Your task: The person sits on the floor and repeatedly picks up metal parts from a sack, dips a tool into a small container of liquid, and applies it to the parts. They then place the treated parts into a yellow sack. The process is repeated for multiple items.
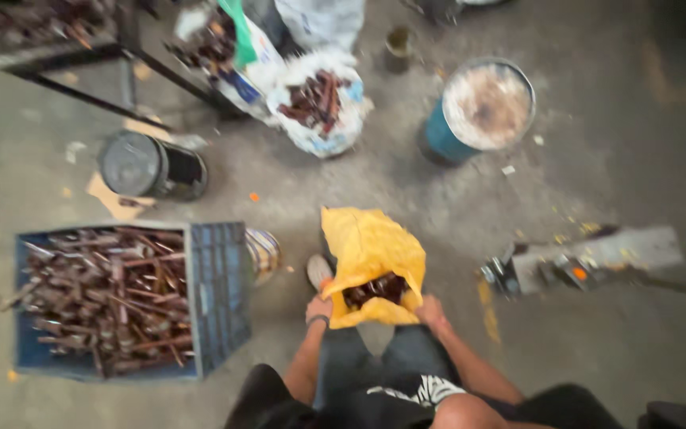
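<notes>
I look straight down at a yellow sack (pixel 371 250) standing on the concrete floor between my feet. Its mouth is held apart and dark rusty metal pieces (pixel 375 289) show inside. My left hand (pixel 318 308) grips the sack's rim on the left; a dark band is on that wrist. My right hand (pixel 431 311) grips the rim on the right. The picture is blurred by motion.
A blue plastic crate (pixel 217 294) full of rusty rods stands at the left. A dark drum (pixel 148 165) lies behind it. A white bag of rusty parts (pixel 321 127), a blue-sided drum (pixel 482 107) and a metal tool (pixel 581 260) are around.
</notes>
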The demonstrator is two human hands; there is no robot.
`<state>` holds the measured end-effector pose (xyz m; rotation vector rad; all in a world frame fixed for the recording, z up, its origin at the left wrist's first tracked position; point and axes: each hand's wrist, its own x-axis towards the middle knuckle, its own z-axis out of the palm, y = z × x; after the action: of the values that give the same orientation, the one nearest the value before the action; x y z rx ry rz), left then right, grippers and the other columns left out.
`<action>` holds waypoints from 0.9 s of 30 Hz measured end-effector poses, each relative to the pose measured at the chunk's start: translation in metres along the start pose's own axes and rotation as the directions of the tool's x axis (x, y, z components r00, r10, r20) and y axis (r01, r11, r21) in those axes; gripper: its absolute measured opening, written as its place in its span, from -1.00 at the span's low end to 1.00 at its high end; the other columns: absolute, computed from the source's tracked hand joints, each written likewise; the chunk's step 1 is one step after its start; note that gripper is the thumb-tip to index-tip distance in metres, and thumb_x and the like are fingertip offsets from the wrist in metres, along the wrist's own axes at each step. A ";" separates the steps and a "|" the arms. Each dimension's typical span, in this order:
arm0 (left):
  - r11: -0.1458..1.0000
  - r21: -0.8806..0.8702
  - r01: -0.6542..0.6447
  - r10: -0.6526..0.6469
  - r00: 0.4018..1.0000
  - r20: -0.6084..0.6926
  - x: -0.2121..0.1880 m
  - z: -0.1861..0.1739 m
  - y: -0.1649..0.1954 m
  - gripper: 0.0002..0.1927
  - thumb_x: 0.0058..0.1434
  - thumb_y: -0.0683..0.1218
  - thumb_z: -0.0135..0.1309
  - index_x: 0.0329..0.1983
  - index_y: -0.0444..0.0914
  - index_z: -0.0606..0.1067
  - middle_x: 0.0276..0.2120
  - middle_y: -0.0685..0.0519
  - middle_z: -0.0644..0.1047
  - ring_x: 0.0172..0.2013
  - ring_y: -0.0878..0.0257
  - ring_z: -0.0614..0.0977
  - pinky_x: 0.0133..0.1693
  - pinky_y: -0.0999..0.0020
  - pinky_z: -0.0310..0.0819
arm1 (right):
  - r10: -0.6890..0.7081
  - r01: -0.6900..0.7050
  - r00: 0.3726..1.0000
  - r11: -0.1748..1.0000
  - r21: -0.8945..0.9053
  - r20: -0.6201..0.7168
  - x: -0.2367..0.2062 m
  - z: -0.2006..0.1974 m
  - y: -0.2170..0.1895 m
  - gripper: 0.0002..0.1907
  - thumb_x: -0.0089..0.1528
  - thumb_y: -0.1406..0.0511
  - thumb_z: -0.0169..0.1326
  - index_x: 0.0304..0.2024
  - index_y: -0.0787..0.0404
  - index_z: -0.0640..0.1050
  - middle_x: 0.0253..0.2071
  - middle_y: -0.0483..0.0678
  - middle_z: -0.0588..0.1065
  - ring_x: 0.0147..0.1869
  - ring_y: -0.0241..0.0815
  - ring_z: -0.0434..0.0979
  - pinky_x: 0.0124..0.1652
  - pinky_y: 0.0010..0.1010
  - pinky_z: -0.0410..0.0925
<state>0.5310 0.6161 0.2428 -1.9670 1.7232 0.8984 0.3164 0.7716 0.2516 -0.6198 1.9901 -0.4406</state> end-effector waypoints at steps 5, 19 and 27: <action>0.819 -0.459 -0.344 0.386 0.922 -0.001 0.011 -0.020 0.038 -0.55 -0.14 0.13 0.01 -0.43 -0.35 0.47 -0.46 -0.19 0.53 -0.49 0.16 0.53 -0.39 0.29 0.40 | 0.087 -0.084 0.996 0.991 0.107 -0.024 -0.004 0.021 -0.020 -0.81 -0.18 0.30 0.01 -0.53 0.25 0.50 -0.59 0.09 0.44 -0.50 -0.09 0.48 -0.45 -0.33 0.30; 0.909 -0.354 0.220 -0.135 0.959 0.250 0.022 0.087 0.077 -0.41 -0.25 -0.05 0.05 -0.09 -0.19 0.19 -0.11 -0.17 0.22 -0.14 0.02 0.37 -0.17 0.30 0.31 | 0.049 -0.190 0.979 0.587 0.787 0.200 0.022 0.105 -0.016 -0.74 -0.01 0.29 -0.14 -0.41 0.37 0.43 -0.47 0.01 0.43 -0.40 -0.18 0.39 -0.35 -0.39 0.25; 0.920 -0.313 -0.235 0.289 0.947 0.138 0.049 0.078 0.024 -0.73 -0.30 -0.10 0.07 -0.45 -0.24 0.46 -0.45 -0.13 0.46 -0.35 0.07 0.50 -0.32 0.33 0.37 | 0.164 -0.292 0.946 0.061 0.954 0.279 0.076 0.125 -0.060 -0.33 -0.16 0.03 0.03 -0.06 0.19 0.29 -0.16 -0.09 0.34 -0.06 -0.16 0.26 -0.07 -0.27 0.15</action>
<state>0.4927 0.6262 0.1564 -1.7760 1.8614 1.4574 0.4107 0.6717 0.1729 0.5993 1.1406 -1.3701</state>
